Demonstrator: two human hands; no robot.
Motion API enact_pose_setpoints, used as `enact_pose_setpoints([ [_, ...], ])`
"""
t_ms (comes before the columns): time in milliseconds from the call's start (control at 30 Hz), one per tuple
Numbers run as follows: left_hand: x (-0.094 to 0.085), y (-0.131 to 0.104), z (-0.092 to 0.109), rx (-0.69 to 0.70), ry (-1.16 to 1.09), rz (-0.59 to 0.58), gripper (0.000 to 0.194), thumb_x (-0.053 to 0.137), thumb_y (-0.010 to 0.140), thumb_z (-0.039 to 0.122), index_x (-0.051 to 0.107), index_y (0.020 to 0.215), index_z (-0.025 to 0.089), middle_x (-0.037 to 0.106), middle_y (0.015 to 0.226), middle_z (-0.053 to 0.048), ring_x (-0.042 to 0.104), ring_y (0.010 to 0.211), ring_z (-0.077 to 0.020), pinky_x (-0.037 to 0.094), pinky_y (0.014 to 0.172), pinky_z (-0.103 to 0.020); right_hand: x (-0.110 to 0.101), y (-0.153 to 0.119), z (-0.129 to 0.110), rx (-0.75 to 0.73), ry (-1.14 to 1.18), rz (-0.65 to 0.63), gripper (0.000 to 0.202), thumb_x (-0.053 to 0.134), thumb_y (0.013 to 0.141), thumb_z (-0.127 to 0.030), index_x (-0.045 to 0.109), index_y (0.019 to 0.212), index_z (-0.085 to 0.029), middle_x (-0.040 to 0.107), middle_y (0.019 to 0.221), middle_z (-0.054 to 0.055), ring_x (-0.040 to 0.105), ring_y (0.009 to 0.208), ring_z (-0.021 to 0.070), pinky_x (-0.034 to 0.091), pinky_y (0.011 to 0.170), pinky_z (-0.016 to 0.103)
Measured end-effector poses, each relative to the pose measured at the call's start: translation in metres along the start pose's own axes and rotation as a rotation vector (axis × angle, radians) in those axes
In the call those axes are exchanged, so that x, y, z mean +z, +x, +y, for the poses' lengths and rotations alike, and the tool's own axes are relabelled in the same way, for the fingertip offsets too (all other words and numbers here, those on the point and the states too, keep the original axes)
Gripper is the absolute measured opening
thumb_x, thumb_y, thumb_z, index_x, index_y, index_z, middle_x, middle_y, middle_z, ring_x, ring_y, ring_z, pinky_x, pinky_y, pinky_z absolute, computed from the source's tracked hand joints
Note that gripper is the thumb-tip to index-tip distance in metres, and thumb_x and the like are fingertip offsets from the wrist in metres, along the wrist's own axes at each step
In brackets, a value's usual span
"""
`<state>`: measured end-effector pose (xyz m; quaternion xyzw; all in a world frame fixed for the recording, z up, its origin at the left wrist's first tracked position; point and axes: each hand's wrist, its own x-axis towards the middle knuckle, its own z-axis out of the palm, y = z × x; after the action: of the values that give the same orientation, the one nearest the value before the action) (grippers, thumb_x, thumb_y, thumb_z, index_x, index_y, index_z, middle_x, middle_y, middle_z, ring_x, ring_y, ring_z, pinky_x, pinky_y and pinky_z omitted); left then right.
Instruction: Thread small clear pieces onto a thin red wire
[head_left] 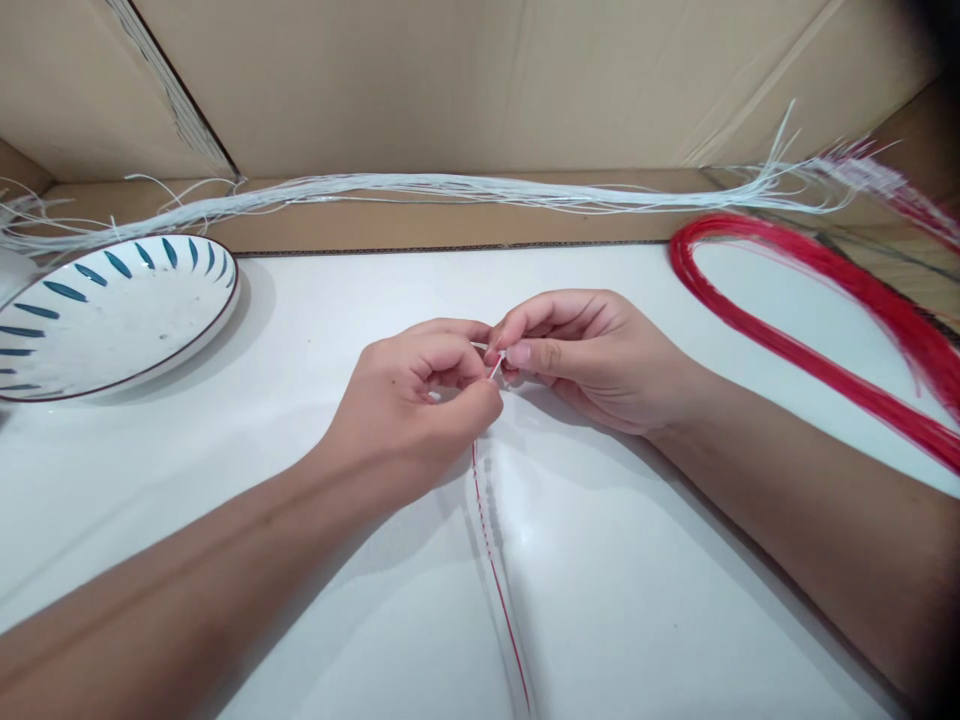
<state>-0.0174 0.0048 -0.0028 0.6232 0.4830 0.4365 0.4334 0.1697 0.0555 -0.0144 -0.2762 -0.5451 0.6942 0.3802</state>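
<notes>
Bright light; soft shadow beside plate [124, 315]; glare on tabletop [622, 580]; upper right corner dark, blurred.

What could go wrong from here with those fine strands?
1. The thin white piece pinched between the left hand and right hand might slip.
2. The red strand runs from below the left hand past the picture's bottom edge; it could snag out of view.
3. The hands partly cover the white piece, so a misalignment might go unseen.
</notes>
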Motion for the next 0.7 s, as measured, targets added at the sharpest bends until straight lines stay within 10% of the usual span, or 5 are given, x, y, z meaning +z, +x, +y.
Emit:
enact_pose_setpoints([
  [700,-0.0011,0.0003,0.0028,-0.073,0.027,0.015,0.018,0.07,0.083,0.026,0.07,0.066,0.02,0.076,0.111,-0.006,0.07,0.096,-0.0211,0.055,0.08,-0.034,0.0003,0.0001,0.005,-0.015,0.036,-0.014,0.01,0.081,0.086,-0.023,0.074,0.091,-0.019,0.072,0.081,0.0,0.062,0.071,0.0094,0.051,0.067,0.022],
])
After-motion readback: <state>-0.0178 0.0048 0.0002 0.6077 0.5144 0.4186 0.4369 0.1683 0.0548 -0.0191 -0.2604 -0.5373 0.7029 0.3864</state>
